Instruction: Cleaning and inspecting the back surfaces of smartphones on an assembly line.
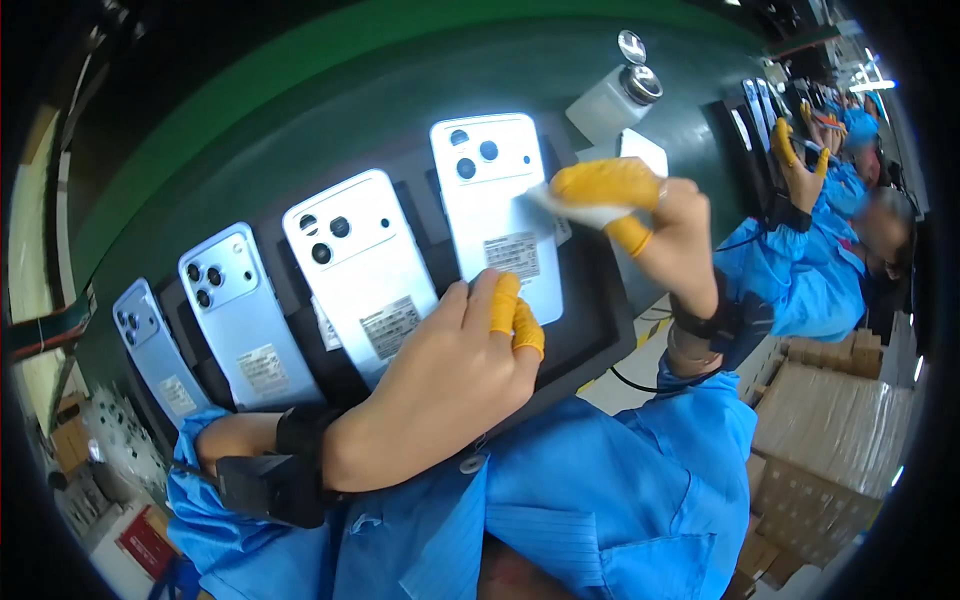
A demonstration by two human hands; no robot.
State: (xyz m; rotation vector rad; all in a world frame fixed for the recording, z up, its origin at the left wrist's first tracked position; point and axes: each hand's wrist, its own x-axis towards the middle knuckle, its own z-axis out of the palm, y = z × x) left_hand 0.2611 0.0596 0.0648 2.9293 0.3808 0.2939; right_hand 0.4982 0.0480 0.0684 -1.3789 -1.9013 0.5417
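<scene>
A pale blue phone [468,212] lies back side up at the right end of a row in a black tray [592,335]. My left hand [465,340], with yellow finger cots on two fingers, is bent over the phone's lower end, its fingertips closed against it below a printed label. My right hand [675,230], also in yellow finger cots, pinches a folded white wipe [590,213], whose blurred tip is at the phone's right side. Left of it lie three similar phones, one whiter [350,235], one bluish [235,310] and one at the far left [155,345].
Beyond the tray, a white bottle [607,108] with a metal cap, its lid raised, stands on the dark green table [380,90]. A white pad [645,150] lies near it. At right, a co-worker's hand [797,170] wears yellow cots. Wrapped cartons [830,430] stand lower right.
</scene>
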